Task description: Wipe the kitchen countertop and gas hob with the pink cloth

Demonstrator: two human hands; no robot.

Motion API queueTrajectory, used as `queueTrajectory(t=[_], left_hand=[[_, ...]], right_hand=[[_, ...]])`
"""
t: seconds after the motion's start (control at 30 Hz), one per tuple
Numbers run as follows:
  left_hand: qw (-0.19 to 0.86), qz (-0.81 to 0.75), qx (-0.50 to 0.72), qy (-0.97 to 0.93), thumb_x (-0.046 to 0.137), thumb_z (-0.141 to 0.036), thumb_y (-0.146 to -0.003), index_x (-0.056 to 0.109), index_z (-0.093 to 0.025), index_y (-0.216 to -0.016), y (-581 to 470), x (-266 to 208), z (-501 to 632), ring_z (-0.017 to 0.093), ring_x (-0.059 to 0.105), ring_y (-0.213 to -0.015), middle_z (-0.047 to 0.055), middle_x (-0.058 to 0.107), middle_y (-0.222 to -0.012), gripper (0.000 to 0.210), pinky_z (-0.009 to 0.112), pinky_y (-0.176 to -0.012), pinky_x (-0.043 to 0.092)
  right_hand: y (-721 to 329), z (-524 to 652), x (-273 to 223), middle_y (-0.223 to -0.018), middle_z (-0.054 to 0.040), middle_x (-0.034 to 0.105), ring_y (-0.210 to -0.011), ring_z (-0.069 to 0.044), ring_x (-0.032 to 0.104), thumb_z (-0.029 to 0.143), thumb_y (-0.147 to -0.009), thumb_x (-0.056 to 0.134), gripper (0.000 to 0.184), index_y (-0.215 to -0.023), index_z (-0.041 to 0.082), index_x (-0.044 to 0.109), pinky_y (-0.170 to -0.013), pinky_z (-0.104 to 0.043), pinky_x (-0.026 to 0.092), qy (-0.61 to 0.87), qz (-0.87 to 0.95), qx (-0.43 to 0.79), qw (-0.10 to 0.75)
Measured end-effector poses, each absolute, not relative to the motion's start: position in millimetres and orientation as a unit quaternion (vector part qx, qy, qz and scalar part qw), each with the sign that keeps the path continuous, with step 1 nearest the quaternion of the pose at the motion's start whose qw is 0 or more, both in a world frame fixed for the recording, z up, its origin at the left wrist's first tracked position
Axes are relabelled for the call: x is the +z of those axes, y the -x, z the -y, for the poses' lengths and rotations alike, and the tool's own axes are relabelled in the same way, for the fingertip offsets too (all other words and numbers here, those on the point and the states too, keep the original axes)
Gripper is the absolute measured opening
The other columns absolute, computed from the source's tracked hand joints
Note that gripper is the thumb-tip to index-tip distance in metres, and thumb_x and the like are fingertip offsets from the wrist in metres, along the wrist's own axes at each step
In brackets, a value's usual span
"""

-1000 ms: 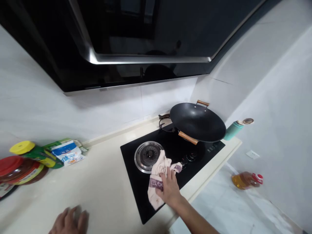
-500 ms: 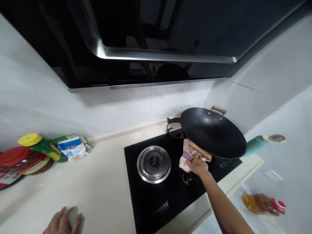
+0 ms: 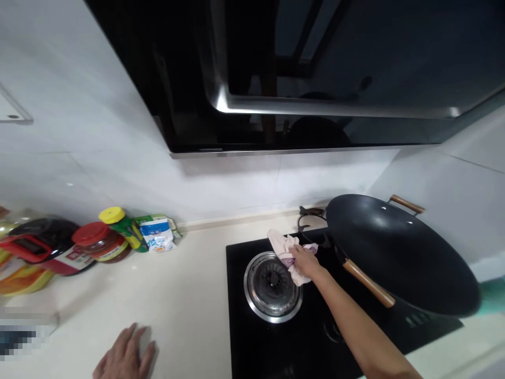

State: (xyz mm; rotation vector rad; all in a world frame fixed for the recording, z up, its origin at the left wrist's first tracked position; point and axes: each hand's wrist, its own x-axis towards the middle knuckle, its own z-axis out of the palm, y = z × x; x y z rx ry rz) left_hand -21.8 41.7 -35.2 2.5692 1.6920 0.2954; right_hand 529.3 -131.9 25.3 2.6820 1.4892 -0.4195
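Note:
My right hand [image 3: 305, 261] grips a pale pink cloth [image 3: 282, 245] with purple patches. The cloth lies bunched on the black glass cooktop [image 3: 252, 352], at the upper right rim of the round steel burner [image 3: 273, 288], partly over that rim. My left hand [image 3: 124, 358] rests on the cream countertop [image 3: 189, 316] with its fingers spread, left of the cooktop, holding nothing. A large black wok [image 3: 398, 252] with wooden handles stands to the right of my right hand, tilted in view.
Along the back wall at left stand a red-lidded jar [image 3: 103, 243], a yellow-capped green bottle [image 3: 125, 230], a blue-and-white packet [image 3: 157, 235] and a dark bottle with a red handle [image 3: 47, 245]. A black pot stand [image 3: 310, 218] sits behind the wok. The range hood [image 3: 315, 126] hangs overhead.
My right hand has moved the cloth leftward, from beside the wok handle to the burner's rim. The camera view has turned left. My left hand remains on the countertop.

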Motion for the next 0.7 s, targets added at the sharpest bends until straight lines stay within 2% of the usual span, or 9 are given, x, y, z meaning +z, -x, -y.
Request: queueTrajectory(t=[0.1,0.2,0.3,0.4,0.53,0.6,0.7], left_hand=[[0.021,-0.548,0.092,-0.831,0.03,-0.054,-0.089,0.06,-0.02,-0.13,23.3,-36.4,-39.7,0.028,0.04,-0.143,0.012,0.052,-0.148,0.061,0.048,-0.113,0.033],[0.019,-0.55,0.085,-0.83,0.033,-0.05,-0.09,0.06,-0.02,-0.13,23.5,-35.9,-37.1,0.027,0.039,-0.144,0.012,0.053,-0.149,0.057,0.047,-0.115,0.03],[0.014,-0.547,0.09,-0.833,0.034,-0.048,-0.091,0.061,-0.018,-0.129,23.5,-35.3,-35.0,0.028,0.039,-0.143,0.014,0.053,-0.148,0.056,0.048,-0.115,0.03],[0.01,-0.541,0.1,-0.835,0.036,-0.046,-0.091,0.061,-0.018,-0.13,24.2,-35.9,-33.8,0.029,0.04,-0.143,0.014,0.053,-0.148,0.054,0.049,-0.115,0.03],[0.007,-0.542,0.096,-0.835,0.037,-0.045,-0.092,0.061,-0.019,-0.13,25.2,-36.8,-33.8,0.028,0.041,-0.142,0.013,0.053,-0.149,0.052,0.048,-0.115,0.03],[0.005,-0.544,0.091,-0.834,0.036,-0.045,-0.093,0.06,-0.02,-0.13,25.0,-36.4,-34.0,0.028,0.041,-0.142,0.013,0.053,-0.149,0.051,0.048,-0.115,0.03],[0.001,-0.543,0.09,-0.835,0.035,-0.045,-0.094,0.06,-0.018,-0.13,23.9,-34.7,-33.4,0.028,0.04,-0.143,0.014,0.052,-0.149,0.052,0.048,-0.114,0.031]], right_hand=[[-534.0,95.7,29.1,-0.149,-0.0114,0.048,-0.13,-0.028,0.05,0.027,-0.097,0.057,0.047,-0.143,0.021,0.049,-0.108,-0.051,0.04,-0.847,-0.515,-0.129,0.023],[-522.4,57.4,32.6,-0.148,-0.0108,0.048,-0.131,-0.029,0.05,0.041,-0.096,0.06,0.049,-0.141,0.021,0.05,-0.109,-0.056,0.04,-0.83,-0.544,-0.121,0.018],[-493.7,23.5,33.6,-0.15,-0.0107,0.047,-0.133,-0.03,0.048,0.042,-0.097,0.059,0.05,-0.141,0.022,0.05,-0.111,-0.056,0.038,-0.812,-0.572,-0.118,0.007],[-453.9,0.9,33.3,-0.151,-0.0135,0.045,-0.136,-0.031,0.044,0.034,-0.095,0.058,0.051,-0.143,0.019,0.048,-0.112,-0.054,0.034,-0.793,-0.597,-0.12,-0.009],[-395.2,-3.1,35.0,-0.159,-0.0187,0.034,-0.14,-0.034,0.037,0.025,-0.083,0.062,0.069,-0.148,0.016,0.042,-0.115,-0.053,0.026,-0.763,-0.632,-0.131,-0.029],[-365.0,9.8,35.1,-0.162,-0.0171,0.03,-0.141,-0.035,0.035,0.029,-0.08,0.064,0.076,-0.15,0.017,0.039,-0.117,-0.053,0.024,-0.745,-0.65,-0.146,-0.037],[-320.6,51.9,27.3,-0.164,-0.0163,0.028,-0.144,-0.037,0.032,0.041,-0.085,0.059,0.074,-0.152,0.016,0.038,-0.119,-0.052,0.022,-0.726,-0.664,-0.172,-0.05]])
